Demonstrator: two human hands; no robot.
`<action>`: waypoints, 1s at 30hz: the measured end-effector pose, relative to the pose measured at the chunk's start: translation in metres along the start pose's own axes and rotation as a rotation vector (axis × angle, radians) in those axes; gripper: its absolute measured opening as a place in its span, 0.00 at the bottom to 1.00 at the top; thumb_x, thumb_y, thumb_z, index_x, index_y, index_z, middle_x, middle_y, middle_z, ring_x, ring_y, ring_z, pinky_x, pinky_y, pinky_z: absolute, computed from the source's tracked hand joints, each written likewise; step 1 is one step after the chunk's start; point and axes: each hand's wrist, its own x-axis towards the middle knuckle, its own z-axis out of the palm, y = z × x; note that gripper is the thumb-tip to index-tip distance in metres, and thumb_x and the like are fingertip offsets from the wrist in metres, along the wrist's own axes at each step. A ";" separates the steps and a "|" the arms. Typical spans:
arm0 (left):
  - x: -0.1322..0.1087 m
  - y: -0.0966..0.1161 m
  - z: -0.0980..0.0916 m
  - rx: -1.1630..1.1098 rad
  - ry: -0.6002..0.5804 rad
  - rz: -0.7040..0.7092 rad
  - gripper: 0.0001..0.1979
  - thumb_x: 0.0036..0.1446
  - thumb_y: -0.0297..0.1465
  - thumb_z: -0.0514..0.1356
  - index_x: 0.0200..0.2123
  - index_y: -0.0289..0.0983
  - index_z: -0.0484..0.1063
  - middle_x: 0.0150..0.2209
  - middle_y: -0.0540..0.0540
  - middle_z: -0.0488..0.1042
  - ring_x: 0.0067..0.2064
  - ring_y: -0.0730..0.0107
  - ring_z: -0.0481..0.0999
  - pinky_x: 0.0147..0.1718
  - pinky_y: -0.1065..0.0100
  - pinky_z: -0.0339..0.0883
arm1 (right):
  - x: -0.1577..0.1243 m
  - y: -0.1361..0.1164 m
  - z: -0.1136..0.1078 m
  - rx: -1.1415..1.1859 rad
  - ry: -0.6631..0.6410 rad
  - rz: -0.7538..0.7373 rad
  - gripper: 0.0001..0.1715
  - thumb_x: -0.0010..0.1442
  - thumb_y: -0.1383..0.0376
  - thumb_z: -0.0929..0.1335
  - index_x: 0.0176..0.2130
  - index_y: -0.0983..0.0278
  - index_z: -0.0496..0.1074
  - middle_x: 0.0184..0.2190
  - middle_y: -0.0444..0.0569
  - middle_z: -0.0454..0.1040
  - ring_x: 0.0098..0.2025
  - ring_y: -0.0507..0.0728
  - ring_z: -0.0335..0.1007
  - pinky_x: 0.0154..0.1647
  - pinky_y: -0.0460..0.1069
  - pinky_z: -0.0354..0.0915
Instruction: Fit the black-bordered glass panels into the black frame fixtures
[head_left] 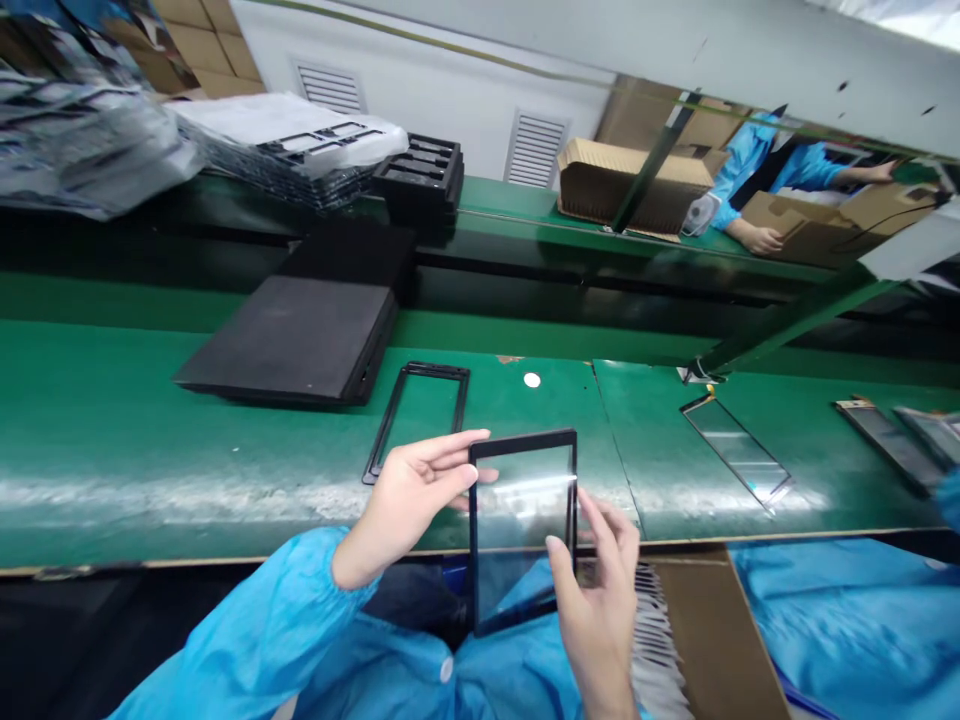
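Held upright in both hands: glass panel (523, 530), black-bordered, just right of black frame (416, 420) and nearer to wearer, over near edge of green desk (112, 440). Left hand (409, 500): fingers (450, 450) pinched on panel's left edge. Right hand (596, 590): fingers (562, 565) closed on panel's right edge, low down. Black frame laid flat on desk. Stack of black trays (292, 340) set just left of frame, farther back. Second glass panel (739, 450) laid flat well right of frame. Slotted cardboard box (675, 620) seen right of frame, below desk edge. Co-worker's hand (757, 238) rested on carton (795, 225), far right of frame, beyond it.
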 end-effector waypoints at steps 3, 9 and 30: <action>-0.005 0.005 0.000 0.082 -0.037 0.006 0.20 0.56 0.35 0.75 0.52 0.38 0.86 0.36 0.41 0.88 0.42 0.54 0.90 0.30 0.73 0.82 | 0.020 -0.005 -0.008 0.172 -0.055 0.063 0.29 0.67 0.56 0.72 0.65 0.47 0.73 0.69 0.53 0.69 0.68 0.69 0.70 0.68 0.67 0.67; -0.015 0.012 -0.002 0.183 -0.073 0.007 0.19 0.54 0.32 0.74 0.50 0.38 0.87 0.33 0.41 0.88 0.38 0.58 0.90 0.30 0.76 0.80 | 0.051 -0.025 -0.015 0.505 -0.218 0.310 0.21 0.65 0.53 0.75 0.53 0.60 0.82 0.33 0.52 0.88 0.34 0.61 0.87 0.42 0.53 0.81; -0.015 0.026 0.007 0.802 -0.444 0.069 0.22 0.71 0.37 0.59 0.65 0.48 0.72 0.46 0.46 0.87 0.40 0.59 0.88 0.41 0.64 0.81 | 0.046 -0.033 -0.006 0.535 -0.496 0.368 0.27 0.62 0.48 0.76 0.54 0.60 0.82 0.36 0.51 0.89 0.40 0.62 0.88 0.45 0.53 0.80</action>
